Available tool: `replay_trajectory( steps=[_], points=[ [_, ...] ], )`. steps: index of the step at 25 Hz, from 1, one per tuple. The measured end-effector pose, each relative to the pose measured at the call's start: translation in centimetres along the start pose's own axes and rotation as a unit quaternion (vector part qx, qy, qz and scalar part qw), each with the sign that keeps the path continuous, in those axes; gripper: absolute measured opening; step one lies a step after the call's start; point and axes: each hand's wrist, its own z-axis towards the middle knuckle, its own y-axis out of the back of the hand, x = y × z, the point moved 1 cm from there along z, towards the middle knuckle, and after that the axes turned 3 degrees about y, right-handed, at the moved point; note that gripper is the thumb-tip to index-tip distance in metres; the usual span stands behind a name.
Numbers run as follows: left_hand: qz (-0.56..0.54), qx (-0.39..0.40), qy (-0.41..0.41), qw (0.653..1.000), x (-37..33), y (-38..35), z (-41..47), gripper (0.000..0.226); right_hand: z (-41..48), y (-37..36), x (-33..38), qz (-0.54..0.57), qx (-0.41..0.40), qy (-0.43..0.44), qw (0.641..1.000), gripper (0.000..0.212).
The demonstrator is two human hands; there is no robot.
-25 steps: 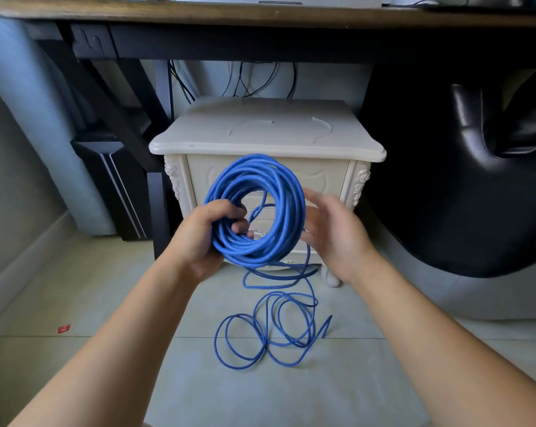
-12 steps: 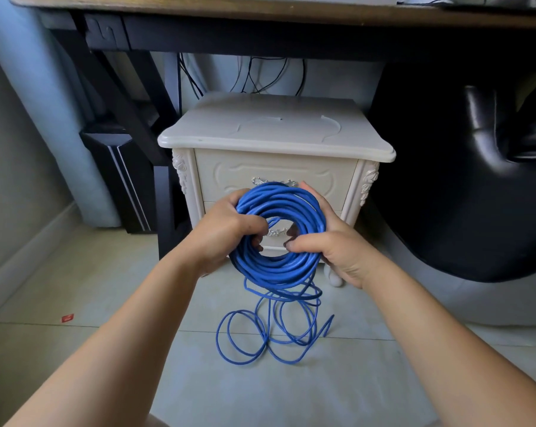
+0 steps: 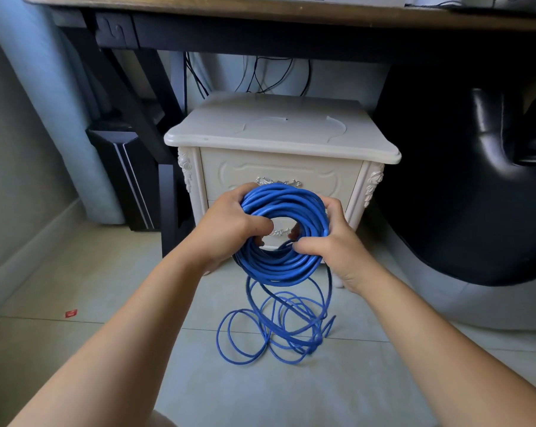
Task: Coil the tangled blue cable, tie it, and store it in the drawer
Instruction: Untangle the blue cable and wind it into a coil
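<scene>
A thick coil of blue cable [image 3: 280, 266] hangs in the air in front of the cream bedside cabinet. My left hand [image 3: 226, 226] grips the coil's left side, thumb through the middle. On the right side, my right hand [image 3: 331, 241] grips it with the thumb hooked into the ring. Loose tangled loops of the same cable [image 3: 279, 328] trail from the coil down onto the floor tiles. Behind the coil the cabinet's top drawer [image 3: 279, 174] is closed, its silver handle just above the coil.
The cream cabinet [image 3: 279, 134] stands under a dark wooden desk [image 3: 291, 16]. A black leather chair [image 3: 476, 180] fills the right. A black box [image 3: 122, 177] and a desk leg stand at the left. A small red scrap [image 3: 71, 313] lies on the tiles.
My right hand closed round the coil's right side after being open beside it. The coil dropped lower in front of the drawers and tilted flatter. The floor loops shifted slightly.
</scene>
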Motion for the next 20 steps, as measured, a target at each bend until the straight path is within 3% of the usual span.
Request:
replay_trajectory(
  steps=[4,7,9,12,16,20],
  points=[
    [0.007,-0.034,-0.012,0.999,0.0,0.0,0.2,0.027,0.1,-0.5,0.5,-0.119,-0.074,0.017,0.99,0.029],
    [0.022,-0.063,-0.03,0.997,0.2,-0.6,0.1,0.024,0.0,-0.2,0.8,-0.188,-0.094,0.012,0.978,0.025],
    [0.012,-0.099,-0.045,0.994,0.2,-0.7,0.1,0.026,0.0,-0.2,0.6,-0.143,-0.086,-0.016,0.986,0.026],
    [-0.079,-0.142,-0.048,0.986,0.3,-1.7,0.0,0.03,0.3,-0.8,-0.2,0.008,-0.063,-0.046,0.997,0.036],
    [-0.161,-0.031,-0.007,0.986,1.0,-3.5,0.2,0.043,0.9,-0.1,-0.8,0.147,-0.181,-0.058,0.971,0.023],
    [-0.031,0.078,0.091,0.992,2.9,-3.7,0.4,0.092,0.8,0.7,-0.5,0.204,-0.258,-0.06,0.943,0.021]
  ],
)
